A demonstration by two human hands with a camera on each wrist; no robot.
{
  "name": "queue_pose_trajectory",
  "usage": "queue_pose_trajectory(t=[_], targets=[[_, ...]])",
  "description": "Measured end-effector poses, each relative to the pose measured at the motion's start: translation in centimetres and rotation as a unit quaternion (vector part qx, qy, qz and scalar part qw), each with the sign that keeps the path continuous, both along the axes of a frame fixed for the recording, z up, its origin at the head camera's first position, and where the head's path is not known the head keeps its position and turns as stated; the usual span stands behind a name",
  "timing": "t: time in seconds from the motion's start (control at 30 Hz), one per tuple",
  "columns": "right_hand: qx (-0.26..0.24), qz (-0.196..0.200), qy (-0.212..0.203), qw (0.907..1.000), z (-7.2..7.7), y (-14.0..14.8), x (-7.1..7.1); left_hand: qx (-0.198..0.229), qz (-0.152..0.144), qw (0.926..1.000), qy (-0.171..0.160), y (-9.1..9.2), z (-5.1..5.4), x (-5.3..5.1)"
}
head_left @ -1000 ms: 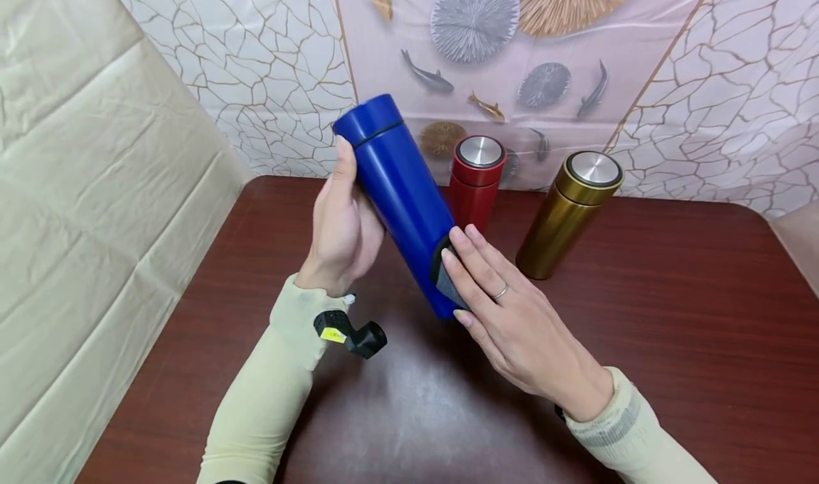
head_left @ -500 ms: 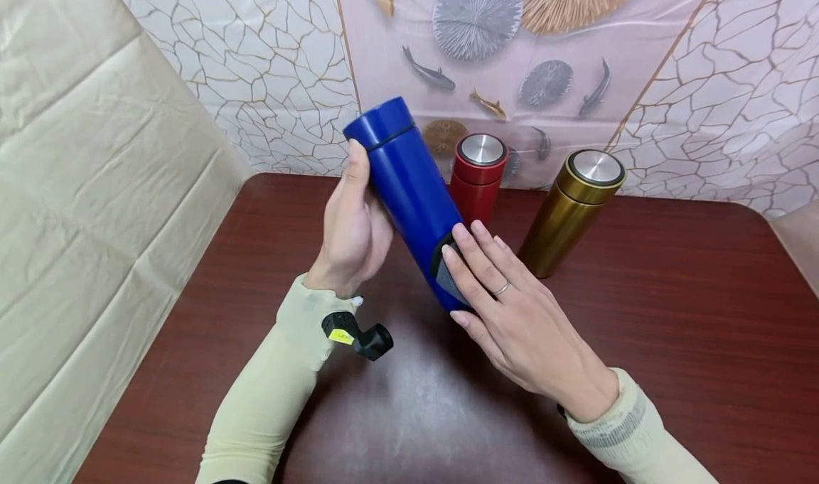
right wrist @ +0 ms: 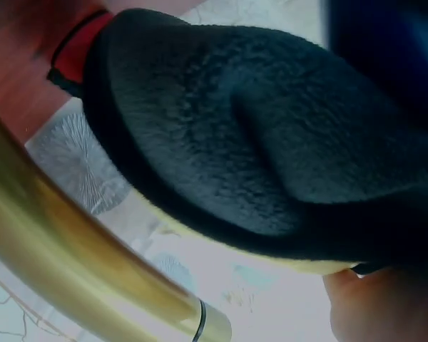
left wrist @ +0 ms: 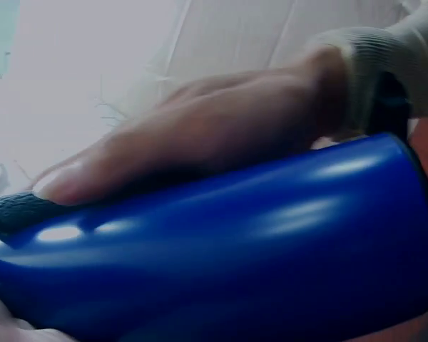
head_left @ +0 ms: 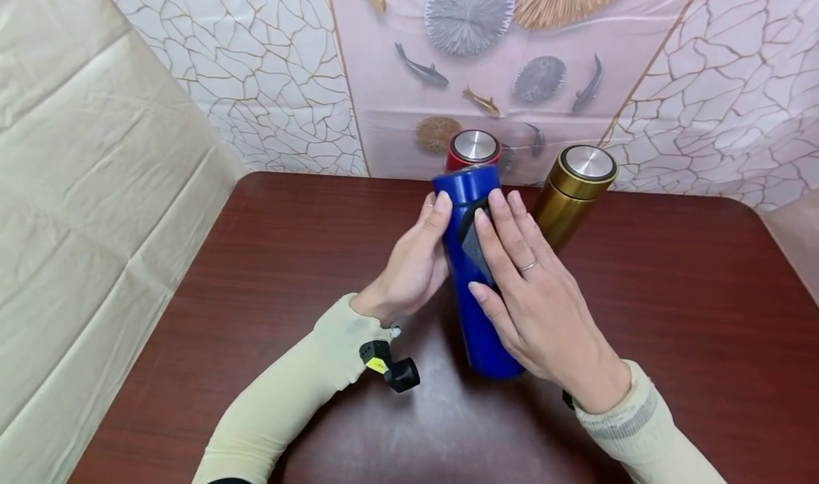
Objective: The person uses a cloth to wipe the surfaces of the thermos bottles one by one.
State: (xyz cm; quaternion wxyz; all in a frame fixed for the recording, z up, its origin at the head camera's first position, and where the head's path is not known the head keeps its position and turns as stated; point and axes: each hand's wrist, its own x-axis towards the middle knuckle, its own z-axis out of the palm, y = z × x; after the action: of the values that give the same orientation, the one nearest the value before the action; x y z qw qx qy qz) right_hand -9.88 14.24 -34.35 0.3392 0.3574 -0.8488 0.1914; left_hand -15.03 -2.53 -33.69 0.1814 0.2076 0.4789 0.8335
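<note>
A blue thermos bottle (head_left: pixel 476 320) is held slightly tilted over the table, its lid end away from me. My left hand (head_left: pixel 409 267) grips it just below the lid, thumb on the near side. The right hand (head_left: pixel 540 306) lies with straight fingers on a grey plush cloth with a black edge (head_left: pixel 472 246), pressing it to the bottle's upper side. In the right wrist view the cloth (right wrist: pixel 192 128) shows its fuzzy face and a yellow strip along the border. The left wrist view has the blue bottle (left wrist: pixel 235 242) filling the foreground beneath the right hand's fingers (left wrist: pixel 107 167).
Behind the blue bottle is a red thermos (head_left: pixel 473 148) with a steel-topped lid, mostly hidden. A gold thermos (head_left: pixel 579 185) stands to its right, partly behind the right hand. The dark red wooden table (head_left: pixel 691 313) meets a patterned wall covering (head_left: pixel 269 79) at the back.
The blue bottle has shifted right and towards me and is less slanted. The cloth and right hand, near its base before, now lie just below the lid. The left hand moved along with the bottle.
</note>
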Motion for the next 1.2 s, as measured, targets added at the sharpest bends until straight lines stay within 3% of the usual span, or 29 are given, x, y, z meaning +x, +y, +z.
queue_pose_trajectory(t=[0.17, 0.27, 0.5, 0.77, 0.97, 1.2], targets=[[-0.01, -0.015, -0.003, 0.9998, 0.6, 0.6, -0.3, -0.056, -0.052, 0.997, -0.006, 0.8, -0.6, 0.5], [-0.016, -0.022, -0.005, 0.9996, 0.8, 0.8, -0.5, -0.083, -0.078, 0.9935, 0.013, 0.9, -0.9, 0.4], [-0.032, -0.016, -0.012, 0.9993, 0.7, 0.8, -0.6, -0.104, -0.087, 0.9898, 0.043, 0.7, -1.2, 0.3], [-0.037, -0.012, -0.017, 0.9991, 0.5, 0.8, -0.5, -0.111, -0.057, 0.9916, 0.035, 0.7, -1.0, 0.4], [-0.029, 0.003, -0.023, 0.9993, 0.2, 0.3, -0.3, -0.041, -0.016, 0.9984, 0.035, 0.3, -0.3, 0.1], [0.016, 0.012, -0.033, 0.9993, -0.5, -0.1, 0.0, 0.004, 0.051, 0.9979, 0.039, -0.9, 0.7, -0.9]])
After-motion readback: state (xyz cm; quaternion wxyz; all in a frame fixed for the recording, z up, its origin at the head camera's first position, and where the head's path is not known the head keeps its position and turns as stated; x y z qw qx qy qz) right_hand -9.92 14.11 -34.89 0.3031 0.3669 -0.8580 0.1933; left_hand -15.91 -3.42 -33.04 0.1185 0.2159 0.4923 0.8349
